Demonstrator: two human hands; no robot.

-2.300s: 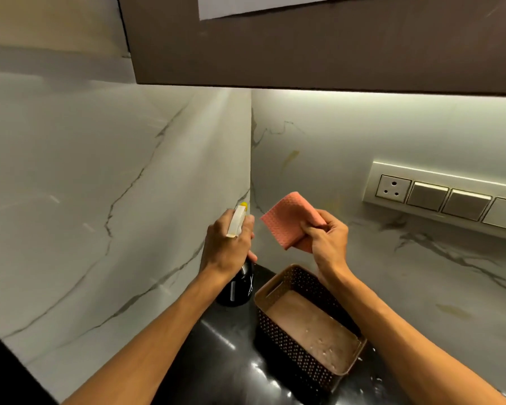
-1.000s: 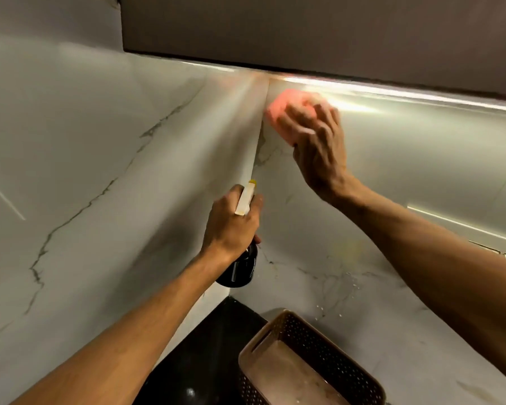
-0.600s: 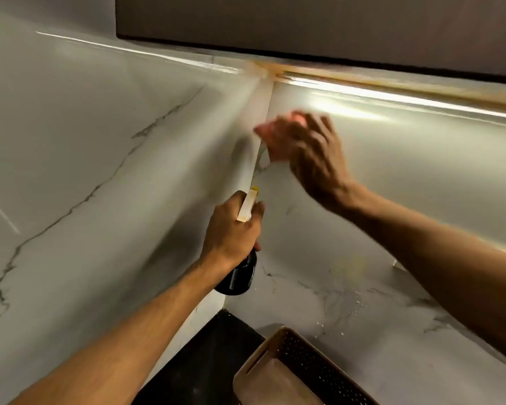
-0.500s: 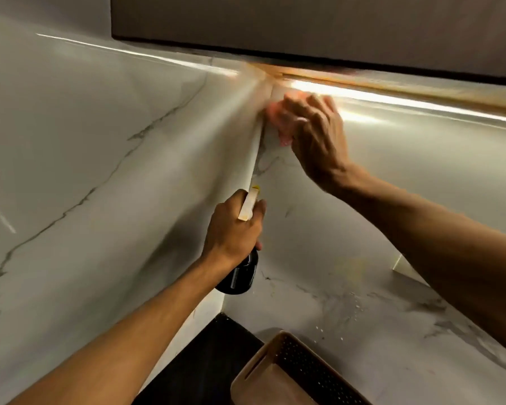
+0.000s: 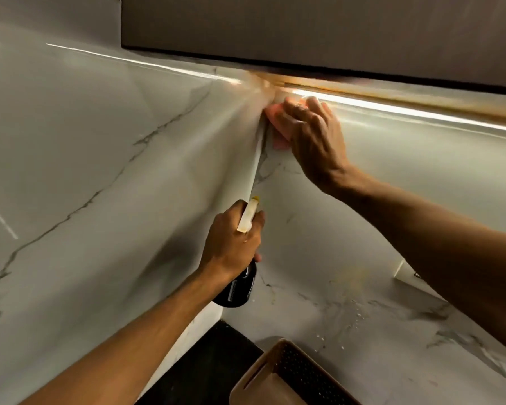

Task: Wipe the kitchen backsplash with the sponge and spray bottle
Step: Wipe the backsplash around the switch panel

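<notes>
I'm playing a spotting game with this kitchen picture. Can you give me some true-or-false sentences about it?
1. The right hand presses a pink sponge cloth on the backsplash corner under the cabinet. True.
2. The left hand is empty. False: it grips a black spray bottle.
3. The brown perforated basket hangs on the wall. False: it sits on the black countertop.
4. Droplets speckle the backsplash above the basket. True.

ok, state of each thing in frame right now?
sponge: pressed on the backsplash, top corner, under the right hand
spray bottle: upright, lifted, held by the left hand
backsplash: droplets and a yellowish smear low down
basket: open top, cut off by the frame edge
</notes>
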